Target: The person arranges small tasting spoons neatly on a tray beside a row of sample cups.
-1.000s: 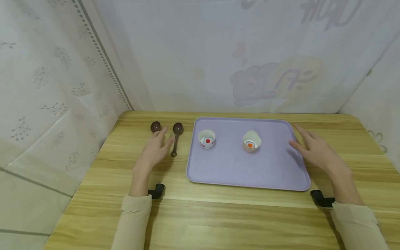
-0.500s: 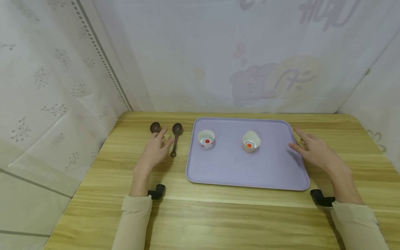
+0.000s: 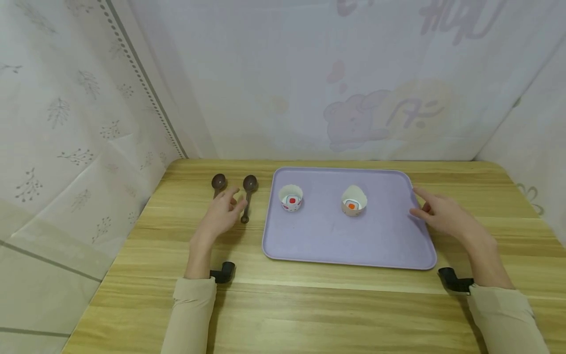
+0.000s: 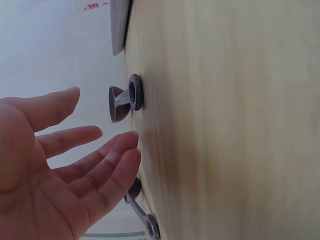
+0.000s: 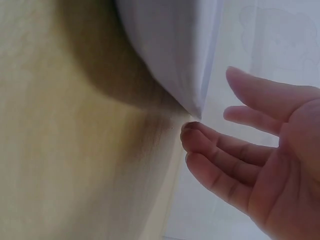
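My left hand [image 3: 217, 216] hovers over the handle of one brown measuring spoon [image 3: 218, 181], fingers loosely bent and holding nothing. A second brown measuring spoon [image 3: 249, 183] lies just right of that hand. The left wrist view shows the palm and spread fingers [image 4: 112, 182] apart from both spoons. My right hand [image 3: 448, 216] is at the right edge of a lilac tray [image 3: 318, 241], thumb above the rim. In the right wrist view its bent fingers [image 5: 200, 167] are close to the tray's corner [image 5: 165, 45]; whether they touch is unclear.
Two paper baking cups stand on the tray: a white one with red marks [image 3: 290, 198] at left and a beige one [image 3: 353, 200] near the middle. Each holds a small white piece with a coloured centre. A patterned cloth [image 3: 265, 88] hangs behind the wooden table [image 3: 309, 309].
The right hand's fingers have bent inward and come nearer the tray's rim. The left hand's fingers have curled slightly over the spoon. Spoons, cups and tray keep their places.
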Motion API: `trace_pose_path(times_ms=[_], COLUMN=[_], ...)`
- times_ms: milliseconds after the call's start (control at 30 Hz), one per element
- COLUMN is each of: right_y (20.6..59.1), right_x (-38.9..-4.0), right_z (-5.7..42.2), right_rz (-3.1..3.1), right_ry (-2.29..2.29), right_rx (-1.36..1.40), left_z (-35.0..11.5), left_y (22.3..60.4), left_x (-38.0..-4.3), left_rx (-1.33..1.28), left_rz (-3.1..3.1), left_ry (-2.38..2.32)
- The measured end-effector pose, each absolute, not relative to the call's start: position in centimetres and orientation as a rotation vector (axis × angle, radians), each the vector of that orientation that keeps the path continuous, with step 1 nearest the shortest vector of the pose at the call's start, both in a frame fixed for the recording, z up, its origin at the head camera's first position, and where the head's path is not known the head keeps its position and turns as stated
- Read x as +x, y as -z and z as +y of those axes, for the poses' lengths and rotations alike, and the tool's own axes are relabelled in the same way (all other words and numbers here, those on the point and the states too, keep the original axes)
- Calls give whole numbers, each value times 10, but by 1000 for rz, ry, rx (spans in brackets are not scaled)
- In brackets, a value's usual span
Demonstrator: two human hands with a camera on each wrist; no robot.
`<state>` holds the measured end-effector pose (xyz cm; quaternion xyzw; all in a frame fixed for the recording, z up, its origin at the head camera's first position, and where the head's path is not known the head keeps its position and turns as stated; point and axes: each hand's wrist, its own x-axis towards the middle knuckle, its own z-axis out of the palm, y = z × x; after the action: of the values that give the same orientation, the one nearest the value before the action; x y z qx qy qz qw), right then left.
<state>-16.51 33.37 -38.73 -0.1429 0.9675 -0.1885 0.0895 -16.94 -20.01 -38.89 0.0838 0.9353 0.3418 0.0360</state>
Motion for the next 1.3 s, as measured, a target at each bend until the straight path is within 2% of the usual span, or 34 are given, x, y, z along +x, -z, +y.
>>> trace_pose_path(times_ms=[800, 1300], right_y=[393, 394], right_x=[-166, -166], right_z=[338, 339], right_rz=[2820, 2802], right_ry=[583, 595], right_rx=[-473, -455], left_z=[-198, -195], left_y=[391, 392], left_x=[-175, -179], left_rx=[272, 188], left_rz=[2856, 2868], left_ry=[-1008, -1009])
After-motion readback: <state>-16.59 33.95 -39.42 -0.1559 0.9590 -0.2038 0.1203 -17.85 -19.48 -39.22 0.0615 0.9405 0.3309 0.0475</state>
